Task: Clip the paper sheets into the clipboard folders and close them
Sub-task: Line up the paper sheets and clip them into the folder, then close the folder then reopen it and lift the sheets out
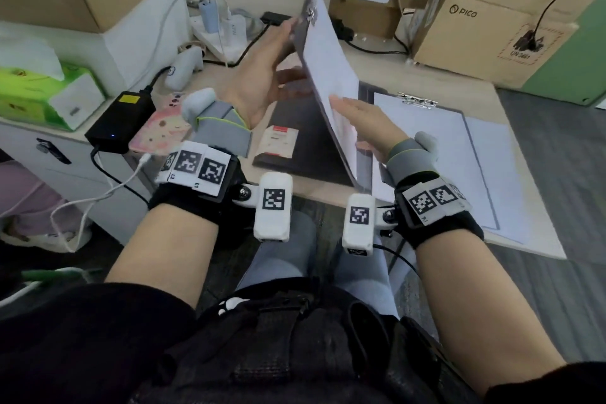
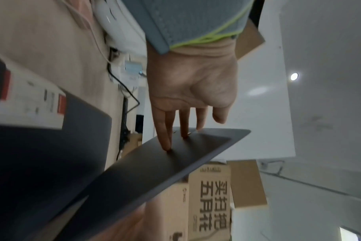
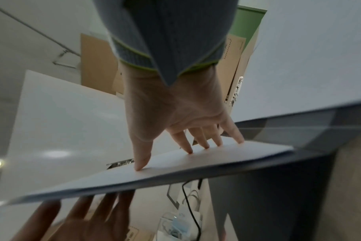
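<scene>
Left grip (image 1: pixel 262 75): released, my straight fingers prop the raised folder (image 2: pixel 155 171) from behind.
Right grip (image 1: pixel 364 123): released, my fingertips press its clipped paper (image 1: pixel 331 59).
Second folder (image 1: pixel 459 147): flat on the counter (image 1: pixel 328 193), just right.

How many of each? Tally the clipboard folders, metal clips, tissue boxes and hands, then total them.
Clipboard folders: 2, one half raised, one lying open
Metal clips: 2
Tissue boxes: 1
Hands: 2, left hand, right hand
Total: 7
</scene>
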A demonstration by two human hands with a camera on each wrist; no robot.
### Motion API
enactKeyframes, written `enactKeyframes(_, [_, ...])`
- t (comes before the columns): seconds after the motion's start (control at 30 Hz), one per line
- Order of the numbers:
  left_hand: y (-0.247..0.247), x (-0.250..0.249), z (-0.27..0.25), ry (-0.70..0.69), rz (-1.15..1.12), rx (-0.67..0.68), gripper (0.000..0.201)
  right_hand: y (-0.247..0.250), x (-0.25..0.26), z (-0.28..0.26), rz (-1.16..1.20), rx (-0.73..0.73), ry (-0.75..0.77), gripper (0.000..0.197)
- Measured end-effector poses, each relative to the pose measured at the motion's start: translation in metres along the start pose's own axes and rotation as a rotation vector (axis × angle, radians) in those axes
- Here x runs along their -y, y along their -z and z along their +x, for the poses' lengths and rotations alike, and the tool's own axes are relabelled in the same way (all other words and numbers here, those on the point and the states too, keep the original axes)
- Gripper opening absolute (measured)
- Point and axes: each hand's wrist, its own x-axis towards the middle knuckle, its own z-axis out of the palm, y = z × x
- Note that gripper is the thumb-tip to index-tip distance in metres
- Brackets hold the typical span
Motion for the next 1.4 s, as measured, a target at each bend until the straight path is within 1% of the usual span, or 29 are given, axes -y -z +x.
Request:
enactKeyframes(0.07, [-0.028,0.005,0.003,-0.028,0.016,0.102,0.043,0.015,0.005,-0.015,0.081,0.012,0.014,0.043])
enactKeyframes(0.1, [-0.043,0.009,0.006,-0.037,0.037,0.161,0.045,0.024,0.005,-0.021,0.125,0.014,0.032,0.043])
enactKeyframes(0.13, [-0.050,0.013,0.008,-0.043,0.068,0.203,0.046,0.028,0.006,-0.023,0.171,0.022,0.062,0.052])
enactKeyframes(0.17, [-0.062,0.016,0.011,-0.039,0.096,0.247,0.046,0.036,0.006,-0.028,0.236,0.001,0.107,0.059])
enactKeyframes(0.2, [-0.077,0.022,0.014,-0.024,0.133,0.287,0.044,0.046,0.005,-0.036,0.321,-0.043,0.162,0.059])
enactKeyframes(0.27, [-0.092,0.029,0.015,-0.020,0.223,0.309,0.041,0.056,0.008,-0.049,0.505,-0.095,0.284,0.042])
enactKeyframes(0.3, [-0.104,0.035,0.016,-0.022,0.242,0.321,0.040,0.067,0.006,-0.057,0.584,-0.142,0.338,0.037])
enactKeyframes(0.33, [-0.114,0.042,0.016,-0.024,0.258,0.327,0.040,0.076,0.003,-0.065,0.653,-0.192,0.381,0.036])
enactKeyframes(0.4, [-0.130,0.057,0.017,-0.028,0.317,0.326,0.040,0.095,-0.006,-0.076,0.729,-0.329,0.441,0.042])
enactKeyframes(0.43, [-0.141,0.066,0.019,-0.020,0.354,0.328,0.039,0.108,-0.016,-0.080,0.734,-0.434,0.456,0.044])
enactKeyframes(0.47, [-0.148,0.074,0.021,-0.006,0.402,0.315,0.037,0.117,-0.025,-0.082,0.713,-0.548,0.460,0.044])
enactKeyframes(0.5, [-0.146,0.081,0.023,0.000,0.448,0.273,0.035,0.119,-0.033,-0.079,0.681,-0.653,0.445,0.043])
enactKeyframes(0.57, [-0.152,0.095,0.027,0.038,0.521,0.216,0.035,0.131,-0.058,-0.078,0.612,-0.864,0.360,0.040])
enactKeyframes(0.63, [-0.155,0.108,0.029,0.101,0.613,0.170,0.036,0.139,-0.084,-0.080,0.552,-1.001,0.224,0.036])
enactKeyframes(0.67, [-0.155,0.114,0.029,0.136,0.653,0.157,0.036,0.143,-0.098,-0.080,0.511,-1.029,0.156,0.035])
enactKeyframes(0.73, [-0.156,0.126,0.029,0.202,0.687,0.147,0.038,0.148,-0.125,-0.079,0.400,-1.016,0.008,0.035])
enactKeyframes(0.8, [-0.152,0.133,0.029,0.227,0.710,0.125,0.040,0.148,-0.145,-0.076,0.284,-0.957,-0.141,0.036])
enactKeyframes(0.83, [-0.152,0.136,0.030,0.231,0.732,0.121,0.044,0.148,-0.154,-0.075,0.234,-0.924,-0.192,0.037])
enactKeyframes(0.9, [-0.150,0.141,0.030,0.238,0.779,0.124,0.053,0.145,-0.164,-0.074,0.146,-0.861,-0.253,0.039])
enactKeyframes(0.97, [-0.151,0.141,0.028,0.230,0.775,0.106,0.059,0.144,-0.167,-0.073,0.053,-0.844,-0.291,0.040])
enactKeyframes(1.03, [-0.147,0.137,0.029,0.192,0.713,0.059,0.058,0.144,-0.164,-0.069,-0.040,-0.858,-0.286,0.039])
enactKeyframes(1.1, [-0.138,0.130,0.031,0.150,0.664,-0.012,0.054,0.142,-0.153,-0.065,-0.090,-0.864,-0.233,0.036])
enactKeyframes(1.17, [-0.120,0.125,0.035,0.128,0.671,-0.126,0.051,0.136,-0.140,-0.057,-0.123,-0.851,-0.164,0.034])
enactKeyframes(1.23, [-0.100,0.122,0.037,0.143,0.767,-0.273,0.051,0.128,-0.127,-0.052,-0.142,-0.825,-0.099,0.031])
enactKeyframes(1.27, [-0.087,0.120,0.037,0.181,0.863,-0.354,0.052,0.123,-0.121,-0.047,-0.152,-0.796,-0.073,0.030])
enactKeyframes(1.33, [-0.058,0.114,0.036,0.327,1.035,-0.459,0.059,0.107,-0.109,-0.032,-0.185,-0.717,-0.026,0.028])
enactKeyframes(1.4, [-0.036,0.114,0.034,0.481,1.114,-0.452,0.072,0.093,-0.100,-0.022,-0.221,-0.649,0.022,0.028])
